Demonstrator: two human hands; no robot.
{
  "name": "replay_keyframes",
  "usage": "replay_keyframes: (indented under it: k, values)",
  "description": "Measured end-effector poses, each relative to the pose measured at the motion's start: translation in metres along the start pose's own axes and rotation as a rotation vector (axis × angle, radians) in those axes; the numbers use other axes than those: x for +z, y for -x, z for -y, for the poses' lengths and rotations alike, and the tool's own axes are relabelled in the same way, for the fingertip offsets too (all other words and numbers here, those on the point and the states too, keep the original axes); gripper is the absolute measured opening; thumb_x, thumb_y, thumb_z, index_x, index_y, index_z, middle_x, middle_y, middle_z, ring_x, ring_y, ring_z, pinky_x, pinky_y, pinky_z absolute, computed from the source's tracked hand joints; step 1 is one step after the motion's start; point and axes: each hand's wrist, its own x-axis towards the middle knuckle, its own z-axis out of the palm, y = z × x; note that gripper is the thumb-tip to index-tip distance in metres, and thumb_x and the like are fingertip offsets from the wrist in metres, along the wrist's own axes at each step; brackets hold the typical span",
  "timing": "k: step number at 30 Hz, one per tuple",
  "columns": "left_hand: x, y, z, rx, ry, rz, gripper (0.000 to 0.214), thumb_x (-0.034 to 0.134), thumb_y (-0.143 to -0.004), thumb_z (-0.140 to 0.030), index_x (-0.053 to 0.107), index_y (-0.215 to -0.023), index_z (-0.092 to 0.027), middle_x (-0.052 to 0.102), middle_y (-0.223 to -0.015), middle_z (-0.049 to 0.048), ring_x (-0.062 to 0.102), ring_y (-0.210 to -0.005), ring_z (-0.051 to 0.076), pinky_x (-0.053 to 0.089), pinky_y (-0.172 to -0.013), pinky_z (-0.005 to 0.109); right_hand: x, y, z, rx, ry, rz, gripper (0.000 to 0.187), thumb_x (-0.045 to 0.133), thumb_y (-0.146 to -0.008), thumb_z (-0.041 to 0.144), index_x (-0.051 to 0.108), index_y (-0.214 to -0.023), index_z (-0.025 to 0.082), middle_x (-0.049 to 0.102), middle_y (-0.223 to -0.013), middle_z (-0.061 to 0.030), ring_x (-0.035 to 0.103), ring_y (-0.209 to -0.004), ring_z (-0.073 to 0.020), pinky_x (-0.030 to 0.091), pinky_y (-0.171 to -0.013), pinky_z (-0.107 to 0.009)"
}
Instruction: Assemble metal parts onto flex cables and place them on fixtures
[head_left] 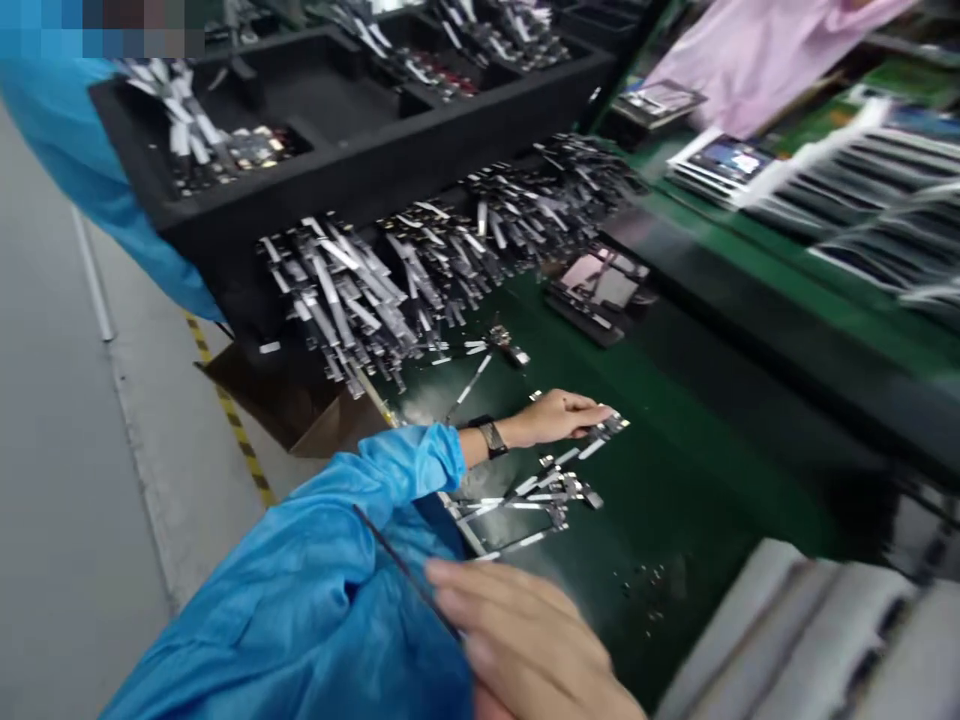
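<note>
Over the green table, my left hand (553, 418) has its thumb and fingers closed on a small circuit board (609, 424). The board has metal parts at its end. Just below that hand lies a loose pile of flex-cable strips with small boards (559, 490). Close to the camera at the bottom, my right hand (532, 640) is blurred, its fingers closed round a thin dark pointed tool (405, 565). Its exact kind is unclear. Another small board with white strips (504, 345) lies beyond my left hand.
A black divided tray (390, 140) holds more strips at the back. Dense rows of strips (345, 290) lie along its front. A dark holder (596, 290) stands behind. White-edged racks (855, 190) and pale foam slabs (780, 630) are at right. Blue (97, 180) and pink (757, 50) sleeves belong to other people.
</note>
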Motion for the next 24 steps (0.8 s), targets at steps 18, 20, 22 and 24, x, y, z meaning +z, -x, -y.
replay_keyframes:
  k: [18,20,22,24]
  values:
    - [-0.012,-0.005,-0.004,0.052,-0.049,-0.063,0.063,0.085,-0.067,-0.072,0.072,-0.078,-0.011,0.06,-0.069,-0.0006,0.046,-0.062,0.009,0.034,-0.064,0.029,0.032,-0.004,-0.03,0.17,0.045,-0.036,0.027,0.064,-0.101,0.01,0.078,-0.115,0.028,0.083,-0.098,-0.0052,0.08,-0.087,-0.0237,0.064,-0.079,-0.037]
    - [-0.012,-0.005,-0.01,0.051,-0.095,-0.055,0.059,0.085,-0.07,-0.068,0.073,-0.077,-0.011,0.06,-0.068,-0.0006,0.047,-0.061,0.009,0.035,-0.062,0.028,0.001,0.01,-0.033,0.271,0.14,-0.171,0.021,0.066,-0.101,0.013,0.08,-0.108,0.027,0.083,-0.097,-0.0056,0.08,-0.087,-0.024,0.063,-0.079,-0.037]
    - [-0.009,-0.001,-0.02,0.044,-0.138,-0.032,0.056,0.087,-0.071,-0.065,0.074,-0.078,-0.011,0.059,-0.065,-0.0013,0.048,-0.06,0.009,0.035,-0.059,0.026,-0.029,0.028,-0.039,0.387,0.242,-0.369,0.015,0.067,-0.102,0.02,0.081,-0.101,0.025,0.083,-0.093,-0.0063,0.079,-0.084,-0.0246,0.062,-0.078,-0.037]
    - [-0.005,0.006,-0.035,0.037,-0.139,-0.032,0.054,0.091,-0.07,-0.062,0.075,-0.079,-0.011,0.062,-0.067,-0.0006,0.049,-0.059,0.008,0.036,-0.057,0.023,-0.055,0.049,-0.048,0.499,0.336,-0.598,0.016,0.067,-0.103,0.03,0.08,-0.097,0.023,0.081,-0.088,-0.0068,0.077,-0.081,-0.0243,0.061,-0.076,-0.037]
